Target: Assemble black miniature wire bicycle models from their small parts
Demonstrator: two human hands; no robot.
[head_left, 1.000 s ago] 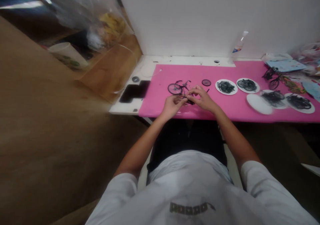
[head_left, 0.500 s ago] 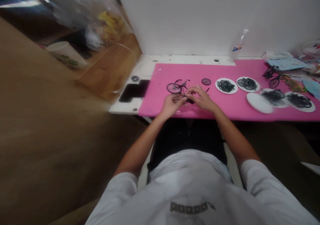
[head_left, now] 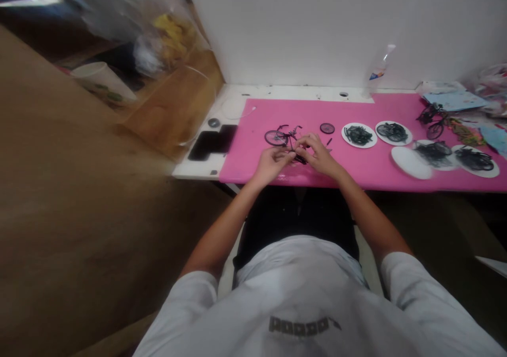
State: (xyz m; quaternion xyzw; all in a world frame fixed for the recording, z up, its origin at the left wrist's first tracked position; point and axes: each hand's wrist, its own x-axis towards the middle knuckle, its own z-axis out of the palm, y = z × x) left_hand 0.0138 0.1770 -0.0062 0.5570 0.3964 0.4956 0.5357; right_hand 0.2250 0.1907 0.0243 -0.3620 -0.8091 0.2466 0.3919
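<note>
A small black model bicycle (head_left: pixel 282 137) lies on the pink mat (head_left: pixel 261 115), its wheel to the left and its handlebars at the top. My left hand (head_left: pixel 273 163) pinches the near part of the bicycle with thumb and fingers. From the other side my right hand (head_left: pixel 317 152) is closed on the same part, the fingertips of both hands almost meeting. My fingers hide much of the frame there. Beyond my right hand lies a loose black wheel (head_left: pixel 327 129), and a thin black piece (head_left: pixel 328 142) is beside the knuckles.
White plates with black bicycle parts (head_left: pixel 358 135) stand to the right, near a bare white plate (head_left: pixel 411 162). Another model bicycle (head_left: pixel 433 122) is at the far right. A clear bottle (head_left: pixel 381 69) stands against the wall. Dark phone-like objects (head_left: pixel 212 143) lie at left.
Almost nothing differs. Both hands keep their grip at the bicycle, with only slight finger movement, and the view has shifted a little.
</note>
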